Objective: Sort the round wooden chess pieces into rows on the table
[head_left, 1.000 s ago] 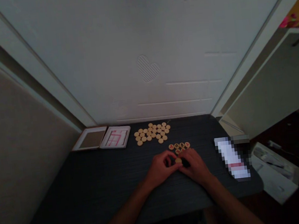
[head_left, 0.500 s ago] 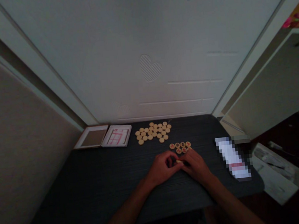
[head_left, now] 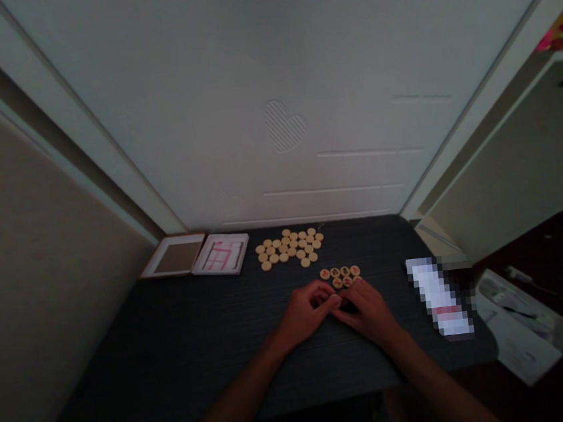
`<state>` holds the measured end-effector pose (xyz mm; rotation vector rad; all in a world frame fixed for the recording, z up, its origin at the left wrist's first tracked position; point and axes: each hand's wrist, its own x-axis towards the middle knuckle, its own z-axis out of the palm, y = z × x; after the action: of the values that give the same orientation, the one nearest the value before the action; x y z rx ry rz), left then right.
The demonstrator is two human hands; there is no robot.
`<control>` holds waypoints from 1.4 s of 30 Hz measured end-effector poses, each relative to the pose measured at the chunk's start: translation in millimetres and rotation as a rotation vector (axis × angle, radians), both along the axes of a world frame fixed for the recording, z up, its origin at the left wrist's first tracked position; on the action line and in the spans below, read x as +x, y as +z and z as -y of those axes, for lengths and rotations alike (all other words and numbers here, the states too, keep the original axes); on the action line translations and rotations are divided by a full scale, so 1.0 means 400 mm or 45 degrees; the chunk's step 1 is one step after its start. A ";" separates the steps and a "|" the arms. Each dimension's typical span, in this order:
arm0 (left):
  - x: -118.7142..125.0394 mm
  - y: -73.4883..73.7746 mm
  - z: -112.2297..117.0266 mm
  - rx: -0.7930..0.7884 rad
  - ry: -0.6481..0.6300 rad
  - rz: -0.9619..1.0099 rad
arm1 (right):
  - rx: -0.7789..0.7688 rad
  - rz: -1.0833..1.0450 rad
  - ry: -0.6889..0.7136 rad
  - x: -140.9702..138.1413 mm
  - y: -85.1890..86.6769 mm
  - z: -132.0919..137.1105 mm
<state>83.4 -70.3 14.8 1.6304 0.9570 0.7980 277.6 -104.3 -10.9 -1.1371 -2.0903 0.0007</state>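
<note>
I have the left hand [head_left: 305,312] and right hand [head_left: 367,309] meeting over the tabletop [head_left: 200,354].
Fingers on both are pinched nearly closed on a pale disc [head_left: 335,296], mostly hidden from me; just beyond lie printed discs [head_left: 345,272], then blank discs [head_left: 292,252].

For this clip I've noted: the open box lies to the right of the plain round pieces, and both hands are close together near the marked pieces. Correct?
One slip: the head view shows the open box to the left of the plain round pieces. The left hand and right hand are indeed close together near the marked pieces.
</note>
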 end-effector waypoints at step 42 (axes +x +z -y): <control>-0.004 0.002 0.001 0.010 -0.055 0.031 | 0.015 0.113 -0.015 -0.007 0.001 0.001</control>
<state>82.0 -70.9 15.8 1.6390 0.8998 0.7912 274.8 -104.8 -10.4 -1.1611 -2.1588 -0.0686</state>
